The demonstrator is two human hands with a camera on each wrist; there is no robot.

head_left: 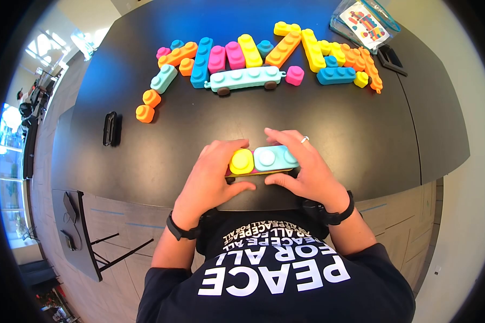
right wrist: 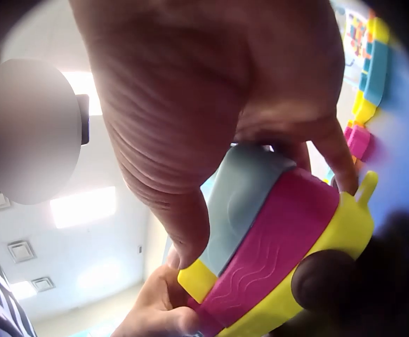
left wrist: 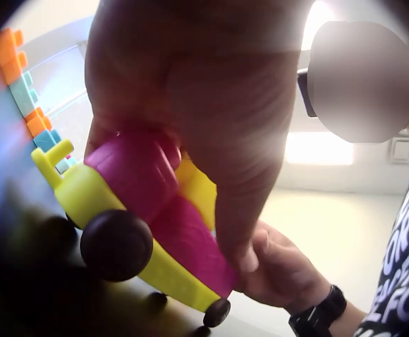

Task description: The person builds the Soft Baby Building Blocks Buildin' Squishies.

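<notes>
A toy wagon (head_left: 263, 160) is held between the person's two hands at the near edge of the dark table (head_left: 372, 140). Its long axis runs left to right, roughly along that edge, with one end toward each hand.

The left hand (head_left: 210, 169) curves about one end, fingers on the far side and thumb on the near side; the right hand (head_left: 310, 169) has the other end in the same partly closed grip.

From the head view mostly the top shows: a yellow block (head_left: 241, 161) at the left, a light blue block (head_left: 269, 157) beside it. The wrist views reveal what lies beneath: magenta blocks (left wrist: 194, 242) on a yellow base (right wrist: 348, 228) with dark wheels (left wrist: 116, 246). The left wrist view also shows a yellow hook (left wrist: 52, 165) sticking out from the base.

Across the table is a spread of coloured blocks (head_left: 202, 62), with a light blue wagon (head_left: 244, 79) along its near side and a clear bag (head_left: 337, 28) at its far right. The card (head_left: 365, 24) in the bag pictures coloured blocks; any lettering is too small to read. A black case (head_left: 111, 129) lies to the left.

The black shirt (head_left: 307, 301) reads "PEACE FOR ALL", upside down in the head view, with the words repeated in smaller lines.
</notes>
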